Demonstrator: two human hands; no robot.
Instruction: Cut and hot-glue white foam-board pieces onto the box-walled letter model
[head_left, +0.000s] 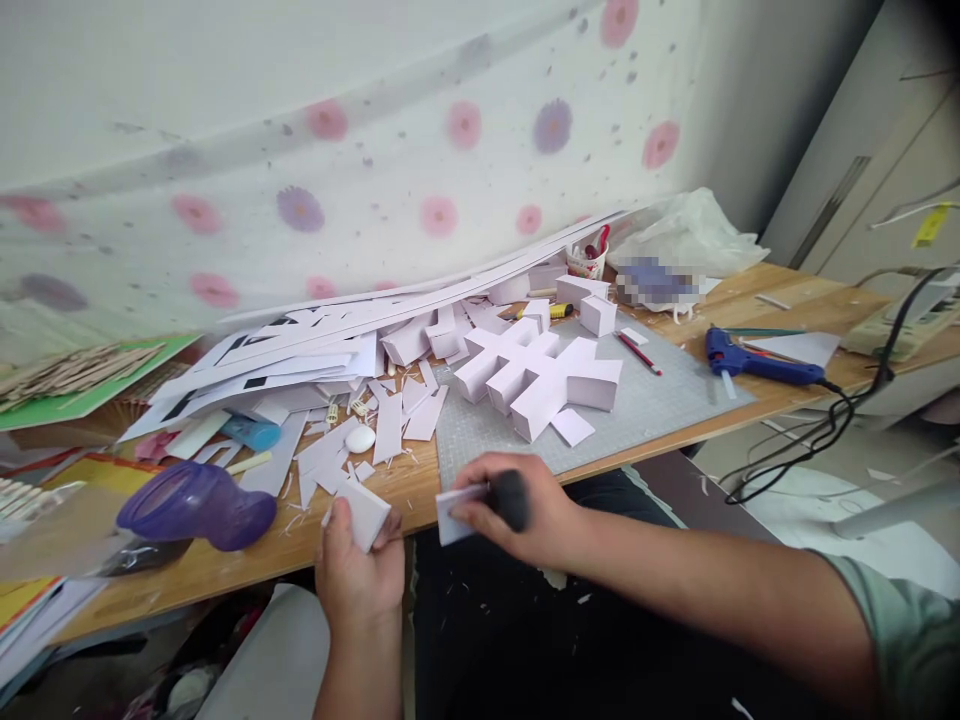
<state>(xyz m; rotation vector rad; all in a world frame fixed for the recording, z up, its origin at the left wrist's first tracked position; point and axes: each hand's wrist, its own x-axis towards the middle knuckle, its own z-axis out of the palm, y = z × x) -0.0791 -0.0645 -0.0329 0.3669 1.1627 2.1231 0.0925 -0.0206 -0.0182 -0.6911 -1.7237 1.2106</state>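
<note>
Near the table's front edge, my left hand [361, 590] grips a small white folded card piece [363, 514] between thumb and fingers. To its right, my right hand [544, 515] is closed on another small white card piece [453, 518]. The same hand also holds a dark, round-ended object [510, 500], blurred, so its kind is unclear. Beyond the right hand, a white paper structure [536, 385] with several box-like arms lies on the grey cutting mat [667, 400]. A loose white card square [573, 427] lies against its near side.
A blue hot glue gun [757, 362] with a black cord lies at the right. A red pencil [640, 354] and a yellow cutter [560, 311] are on the mat. Card scraps [388, 425], a white egg-shaped object [361, 440] and a purple container [199, 505] occupy the left.
</note>
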